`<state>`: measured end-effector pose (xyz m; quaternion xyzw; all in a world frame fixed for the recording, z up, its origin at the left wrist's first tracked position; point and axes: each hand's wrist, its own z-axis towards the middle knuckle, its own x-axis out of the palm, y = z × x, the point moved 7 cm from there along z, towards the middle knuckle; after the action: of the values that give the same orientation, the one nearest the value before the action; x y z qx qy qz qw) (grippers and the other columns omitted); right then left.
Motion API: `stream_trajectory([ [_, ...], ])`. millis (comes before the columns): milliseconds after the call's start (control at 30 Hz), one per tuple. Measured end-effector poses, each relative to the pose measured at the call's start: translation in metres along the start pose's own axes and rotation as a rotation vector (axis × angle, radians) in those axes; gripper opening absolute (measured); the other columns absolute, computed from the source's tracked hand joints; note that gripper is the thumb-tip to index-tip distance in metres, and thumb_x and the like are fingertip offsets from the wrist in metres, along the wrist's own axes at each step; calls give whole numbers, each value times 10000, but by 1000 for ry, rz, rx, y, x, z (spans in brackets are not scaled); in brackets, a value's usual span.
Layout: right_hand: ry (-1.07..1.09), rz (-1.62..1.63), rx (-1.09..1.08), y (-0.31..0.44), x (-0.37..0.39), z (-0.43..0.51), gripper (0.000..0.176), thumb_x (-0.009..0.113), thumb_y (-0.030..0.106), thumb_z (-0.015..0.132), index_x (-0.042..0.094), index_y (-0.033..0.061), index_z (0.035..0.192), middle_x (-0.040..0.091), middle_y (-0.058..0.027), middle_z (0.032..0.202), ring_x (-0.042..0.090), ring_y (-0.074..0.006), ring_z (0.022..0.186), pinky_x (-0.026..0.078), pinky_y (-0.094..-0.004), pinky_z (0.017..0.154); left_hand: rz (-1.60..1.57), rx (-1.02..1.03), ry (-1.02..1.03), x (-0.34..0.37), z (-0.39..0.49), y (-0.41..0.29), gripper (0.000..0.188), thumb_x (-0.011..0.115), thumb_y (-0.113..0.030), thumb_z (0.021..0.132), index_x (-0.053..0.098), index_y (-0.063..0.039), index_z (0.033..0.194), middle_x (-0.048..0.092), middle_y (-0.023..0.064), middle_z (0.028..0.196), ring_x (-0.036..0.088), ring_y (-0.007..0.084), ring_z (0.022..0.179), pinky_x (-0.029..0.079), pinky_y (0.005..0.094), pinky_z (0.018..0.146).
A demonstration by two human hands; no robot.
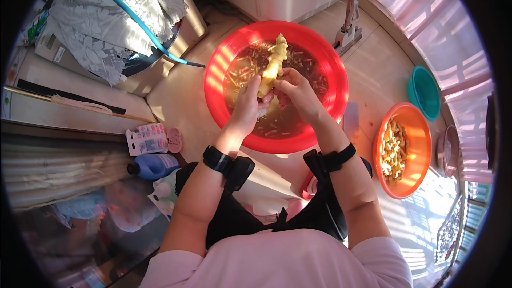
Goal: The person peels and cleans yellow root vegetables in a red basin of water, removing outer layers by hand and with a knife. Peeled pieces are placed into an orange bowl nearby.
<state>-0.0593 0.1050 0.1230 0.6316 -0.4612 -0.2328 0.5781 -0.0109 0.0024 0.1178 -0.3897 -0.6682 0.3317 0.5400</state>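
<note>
A long, knobbly yellow root (274,66), which looks like ginger, points away from me above a red plastic basin (218,84). My left hand (249,102) grips its lower end. Against the root's right side, the thumb and fingers of my right hand (294,86) pinch its surface. Any small tool between the fingers is hidden. A whitish scrap (261,113) shows just under my left hand. Cloudy brown water (276,122) fills the lower part of the basin, with many thin peel-like shreds floating in it, densest at the far side.
To the right stand an orange basin (416,160) holding yellow root pieces (394,148) and a teal basin (426,94). A mop (347,38) rests behind. At left are a blue bottle (156,166), a lace-covered appliance (120,20) and a blue hose (132,14) reaching near the red rim.
</note>
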Motion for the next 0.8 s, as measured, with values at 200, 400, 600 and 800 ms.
stream_trajectory([
  [200,-27,12,-66,3,-2,3,252,557,175,888,508,-4,1059,581,-33,784,501,-68,574,429,-214,507,-144,-93,60,5,-2,1,340,324,-397,1007,507,-116,1060,400,-35,652,306,45,510,270,184,475],
  [400,-151,-62,-154,6,-7,7,312,655,285,882,509,22,961,558,-21,751,515,-60,592,407,-210,476,-52,-106,4,4,-5,-1,350,375,-447,988,523,-131,1000,384,-41,612,295,43,487,260,187,461],
  [600,-181,-89,-183,9,-13,7,508,466,471,947,537,11,1149,622,-79,928,585,-134,775,469,-268,686,50,-68,-101,-12,-4,-2,317,476,-435,958,570,-132,961,456,-44,683,352,24,544,258,168,470],
  [800,-176,-117,-222,54,-38,-1,637,363,558,953,531,13,1236,633,-117,1074,587,-189,940,459,-329,837,4,-4,-283,-51,-26,-35,275,478,-397,953,509,-127,908,429,-35,636,300,44,450,207,198,378],
])
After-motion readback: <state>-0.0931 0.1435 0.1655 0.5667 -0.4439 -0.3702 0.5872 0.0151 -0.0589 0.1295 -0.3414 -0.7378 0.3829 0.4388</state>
